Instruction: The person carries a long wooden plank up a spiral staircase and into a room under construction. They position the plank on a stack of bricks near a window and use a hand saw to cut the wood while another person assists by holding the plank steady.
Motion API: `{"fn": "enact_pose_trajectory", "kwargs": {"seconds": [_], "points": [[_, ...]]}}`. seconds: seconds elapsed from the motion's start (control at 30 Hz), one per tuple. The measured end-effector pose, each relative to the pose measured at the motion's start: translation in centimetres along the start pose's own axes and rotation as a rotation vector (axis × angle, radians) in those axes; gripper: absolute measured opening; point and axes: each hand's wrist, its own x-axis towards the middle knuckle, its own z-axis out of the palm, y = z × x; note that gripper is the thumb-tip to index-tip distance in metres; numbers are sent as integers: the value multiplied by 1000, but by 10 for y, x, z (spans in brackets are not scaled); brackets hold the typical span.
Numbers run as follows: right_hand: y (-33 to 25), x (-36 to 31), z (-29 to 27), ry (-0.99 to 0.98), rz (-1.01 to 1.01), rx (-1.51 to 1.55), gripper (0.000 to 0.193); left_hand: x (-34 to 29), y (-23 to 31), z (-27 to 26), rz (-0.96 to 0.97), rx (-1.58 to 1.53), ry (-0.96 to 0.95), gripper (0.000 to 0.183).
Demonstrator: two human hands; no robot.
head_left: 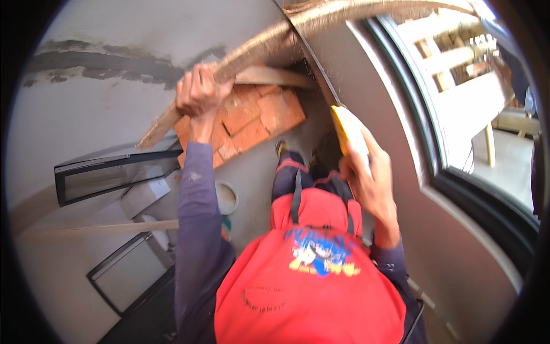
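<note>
My left hand [199, 96] is wrapped round a long wooden plank [255, 50], which runs from the left of my hand up to the far right. In my right hand [371, 180] is the yellow handle of a handsaw [346, 133], and my fingers are closed round it. The saw's thin blade slants up to the left and crosses the plank. Specks that look like sawdust hang near the blade. How deep the blade sits in the wood, I cannot tell.
Orange bricks [252, 117] are stacked below the plank, with another wooden piece [275, 77] over them. To the right is a wall with a dark-framed window [427, 109]. Dark frames [114, 178] and a pale bucket [227, 198] stand at the left.
</note>
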Motion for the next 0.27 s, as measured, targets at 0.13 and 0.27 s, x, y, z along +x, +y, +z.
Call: {"fn": "enact_pose_trajectory", "kwargs": {"seconds": [0.13, 0.27], "points": [[2, -36, -14, 28, 102, 156, 42, 14, 0, -4, 12, 71, -18, 48], [13, 30, -1, 7, 29, 211, 42, 12, 0, 2, -24, -30, -17, 47]]}}
